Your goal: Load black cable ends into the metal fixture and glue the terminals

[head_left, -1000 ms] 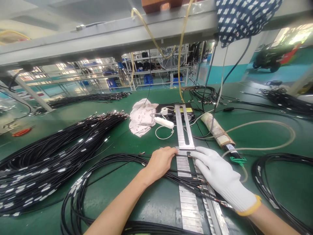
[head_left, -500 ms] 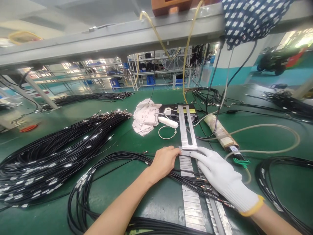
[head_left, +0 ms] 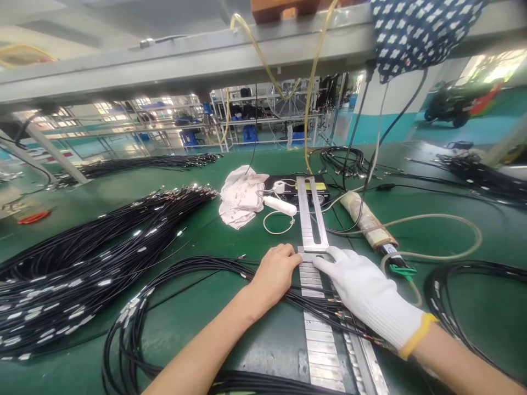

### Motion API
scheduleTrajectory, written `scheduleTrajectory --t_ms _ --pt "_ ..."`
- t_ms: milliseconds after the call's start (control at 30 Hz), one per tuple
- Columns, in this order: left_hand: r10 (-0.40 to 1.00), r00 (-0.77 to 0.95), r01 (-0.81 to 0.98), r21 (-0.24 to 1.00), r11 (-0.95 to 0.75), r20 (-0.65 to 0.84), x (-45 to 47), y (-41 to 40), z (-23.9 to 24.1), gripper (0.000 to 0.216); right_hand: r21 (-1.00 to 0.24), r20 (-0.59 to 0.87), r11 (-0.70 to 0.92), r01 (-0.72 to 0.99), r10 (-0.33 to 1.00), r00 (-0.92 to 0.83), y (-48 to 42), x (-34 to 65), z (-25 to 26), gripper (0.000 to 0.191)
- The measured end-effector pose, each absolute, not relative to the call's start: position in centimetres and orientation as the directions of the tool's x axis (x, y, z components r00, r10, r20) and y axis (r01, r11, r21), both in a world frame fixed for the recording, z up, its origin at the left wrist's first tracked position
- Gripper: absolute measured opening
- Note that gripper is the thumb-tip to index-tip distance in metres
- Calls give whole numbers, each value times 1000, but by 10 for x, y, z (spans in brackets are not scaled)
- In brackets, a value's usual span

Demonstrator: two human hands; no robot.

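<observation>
My bare left hand (head_left: 275, 274) has its fingers curled together at the left end of a short flat metal bar (head_left: 308, 256). At the bar's right end is my right hand (head_left: 362, 288), in a white glove with a yellow cuff, its thumb and forefinger closed on it. The bar lies across a long strip of metal segments (head_left: 323, 351), just below a slotted metal frame (head_left: 305, 214). Black cables (head_left: 302, 298) run under my left wrist and across the strip, their connector ends beside my gloved hand. A metal rail (head_left: 364, 359) lies alongside the strip.
Big cable bundles (head_left: 123, 247) cover the left of the green table (head_left: 247, 351). Behind the frame are a black box (head_left: 288, 184), a crumpled pale cloth (head_left: 242, 197) and a white stick-like tool (head_left: 280, 205). A wrapped handle (head_left: 366, 216) with a hose lies right; a shelf beam (head_left: 164, 60) spans above.
The view has shifted slightly, moving the scene a little left. The right thumb has moved slightly inward along the bar. Otherwise both hands keep their places at the bar.
</observation>
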State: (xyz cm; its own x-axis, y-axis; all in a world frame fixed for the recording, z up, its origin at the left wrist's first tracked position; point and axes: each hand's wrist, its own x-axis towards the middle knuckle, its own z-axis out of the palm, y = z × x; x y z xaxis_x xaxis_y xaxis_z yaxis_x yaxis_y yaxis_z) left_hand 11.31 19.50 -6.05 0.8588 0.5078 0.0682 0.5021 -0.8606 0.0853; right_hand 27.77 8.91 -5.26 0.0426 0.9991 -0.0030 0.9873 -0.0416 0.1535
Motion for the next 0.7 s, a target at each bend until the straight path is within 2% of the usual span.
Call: scheduleTrajectory --t_ms 167,233,400,500,600,700 --pt "469 883 468 -92 -879 7 117 182 -61 28 191 23 -13 982 1000 9 89 274 -51 55" --pt "461 888 456 -124 -882 -13 118 179 -60 28 175 5 -24 984 1000 23 90 273 -50 51" --pt "454 891 451 -100 -887 -9 114 180 -57 35 97 -60 -47 994 997 53 93 273 -49 54" --pt "462 887 462 -44 -886 20 110 184 -57 45 33 14 -41 999 999 41 91 275 -52 60" --pt "469 883 469 9 -883 18 109 185 -57 46 -7 52 -38 999 998 39 89 277 -57 66" --pt "472 881 472 30 -881 9 110 186 -58 53 -78 123 -28 997 992 38 89 283 -67 63"
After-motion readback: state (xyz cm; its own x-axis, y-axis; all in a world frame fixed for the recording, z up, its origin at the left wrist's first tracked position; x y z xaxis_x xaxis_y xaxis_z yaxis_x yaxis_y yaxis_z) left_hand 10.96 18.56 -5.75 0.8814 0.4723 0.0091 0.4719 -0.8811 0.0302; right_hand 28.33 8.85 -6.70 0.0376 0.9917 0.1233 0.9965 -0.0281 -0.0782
